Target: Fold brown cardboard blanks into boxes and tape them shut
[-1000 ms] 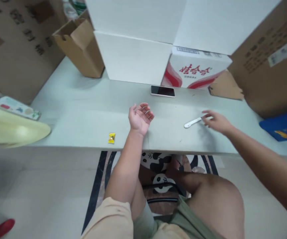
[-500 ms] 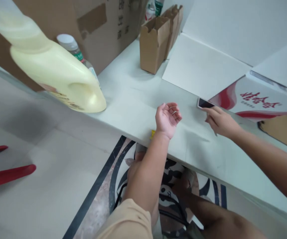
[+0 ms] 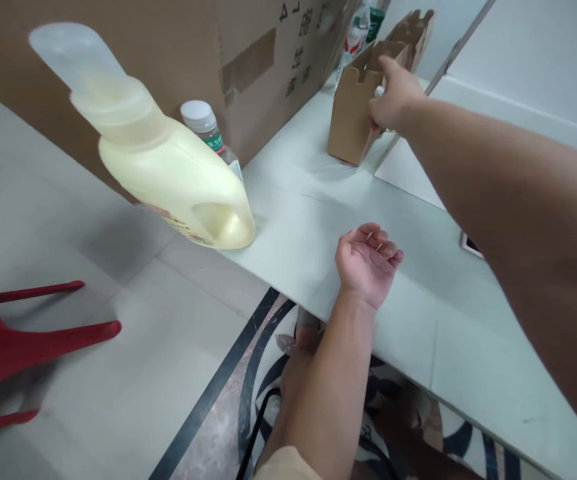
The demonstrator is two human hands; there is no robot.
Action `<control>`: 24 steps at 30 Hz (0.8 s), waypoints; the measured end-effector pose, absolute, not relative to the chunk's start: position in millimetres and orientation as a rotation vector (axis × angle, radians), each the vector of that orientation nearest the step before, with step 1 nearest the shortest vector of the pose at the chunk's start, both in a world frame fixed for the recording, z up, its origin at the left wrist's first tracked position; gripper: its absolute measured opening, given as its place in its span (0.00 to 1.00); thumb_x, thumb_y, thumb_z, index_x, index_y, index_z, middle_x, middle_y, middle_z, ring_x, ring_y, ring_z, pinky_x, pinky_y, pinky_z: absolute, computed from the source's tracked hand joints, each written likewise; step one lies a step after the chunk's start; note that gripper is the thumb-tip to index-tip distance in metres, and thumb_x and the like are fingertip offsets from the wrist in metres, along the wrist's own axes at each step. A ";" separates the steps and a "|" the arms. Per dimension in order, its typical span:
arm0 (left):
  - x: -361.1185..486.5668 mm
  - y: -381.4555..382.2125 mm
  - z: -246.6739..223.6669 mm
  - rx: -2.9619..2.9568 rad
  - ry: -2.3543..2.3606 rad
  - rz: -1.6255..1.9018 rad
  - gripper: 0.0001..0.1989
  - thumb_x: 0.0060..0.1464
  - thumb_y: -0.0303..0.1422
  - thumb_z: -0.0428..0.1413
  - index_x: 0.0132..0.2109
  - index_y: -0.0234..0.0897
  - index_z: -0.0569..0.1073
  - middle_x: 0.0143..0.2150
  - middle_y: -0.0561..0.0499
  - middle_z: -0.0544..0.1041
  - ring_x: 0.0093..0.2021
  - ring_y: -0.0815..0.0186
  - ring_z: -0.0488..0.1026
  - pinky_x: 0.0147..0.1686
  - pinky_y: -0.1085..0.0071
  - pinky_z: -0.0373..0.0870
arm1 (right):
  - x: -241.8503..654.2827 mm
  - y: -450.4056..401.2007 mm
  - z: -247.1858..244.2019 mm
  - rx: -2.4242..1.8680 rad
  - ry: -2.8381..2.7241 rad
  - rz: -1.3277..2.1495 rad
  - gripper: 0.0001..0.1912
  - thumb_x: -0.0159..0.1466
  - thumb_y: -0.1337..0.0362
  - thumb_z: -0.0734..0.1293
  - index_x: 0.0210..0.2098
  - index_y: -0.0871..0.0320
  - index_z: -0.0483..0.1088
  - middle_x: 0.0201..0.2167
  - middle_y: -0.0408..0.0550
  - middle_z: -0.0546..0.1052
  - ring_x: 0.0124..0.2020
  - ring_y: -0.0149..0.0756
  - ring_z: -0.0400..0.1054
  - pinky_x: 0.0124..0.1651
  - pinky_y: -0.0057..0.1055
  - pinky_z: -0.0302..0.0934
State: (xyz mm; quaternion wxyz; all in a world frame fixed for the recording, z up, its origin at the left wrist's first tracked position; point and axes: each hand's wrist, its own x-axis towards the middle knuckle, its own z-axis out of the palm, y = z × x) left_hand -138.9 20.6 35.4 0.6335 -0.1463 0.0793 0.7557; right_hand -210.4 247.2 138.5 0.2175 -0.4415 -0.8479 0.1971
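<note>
My left hand (image 3: 368, 263) rests palm up over the pale tabletop (image 3: 313, 220), its fingers loosely curled and apart with nothing in them. Farther back, my right hand (image 3: 396, 97) reaches to the side of a brown cardboard carton (image 3: 348, 113) with a notched top. Its fingers are bent around a small white thing (image 3: 380, 91) whose kind I cannot make out; whether they also touch the carton is unclear. My right forearm partly covers a phone (image 3: 470, 245) lying on the table.
A large pale yellow bottle (image 3: 173, 173) stands at the left table edge. Behind it are a white-capped drink bottle (image 3: 208, 127) and a big cardboard box (image 3: 253, 40). More bottles (image 3: 363, 27) stand at the back. A red stool (image 3: 28, 340) is on the floor to the left.
My right hand has left the phone and moved back and left to the carton. My left hand keeps its palm-up pose. The view has shifted, and the yellow item by my left wrist is out of sight.
</note>
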 end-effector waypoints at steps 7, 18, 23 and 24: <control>-145.8 16.7 42.5 -0.313 0.224 1.774 0.16 0.63 0.36 0.44 0.31 0.36 0.72 0.25 0.54 0.66 0.21 0.72 0.61 0.30 0.70 0.62 | -198.0 240.6 130.7 -1.445 -2.127 0.830 0.28 0.63 0.75 0.66 0.60 0.80 0.57 0.40 0.56 0.78 0.20 0.23 0.73 0.27 0.21 0.57; -144.9 9.5 25.8 0.036 1.125 2.278 0.06 0.60 0.34 0.52 0.36 0.38 0.71 0.34 0.52 0.71 0.36 0.69 0.71 0.40 0.72 0.66 | -2.1 109.3 125.9 -1.448 -1.772 0.734 0.11 0.58 0.69 0.69 0.41 0.59 0.76 0.21 0.38 0.70 0.16 0.22 0.63 0.20 0.22 0.52; -124.6 11.4 20.5 0.836 1.203 2.274 0.20 0.61 0.50 0.54 0.49 0.40 0.75 0.52 0.46 0.77 0.56 0.59 0.73 0.56 0.62 0.68 | 139.7 43.0 78.7 -1.299 -1.441 0.518 0.08 0.51 0.61 0.72 0.32 0.51 0.81 0.19 0.45 0.68 0.17 0.31 0.60 0.20 0.34 0.51; -115.0 12.8 22.0 1.005 1.124 2.212 0.23 0.62 0.53 0.52 0.50 0.40 0.75 0.53 0.46 0.78 0.57 0.58 0.73 0.58 0.61 0.68 | 161.2 34.1 66.6 -1.278 -1.413 0.465 0.10 0.50 0.58 0.73 0.32 0.49 0.82 0.24 0.49 0.72 0.21 0.34 0.64 0.23 0.38 0.54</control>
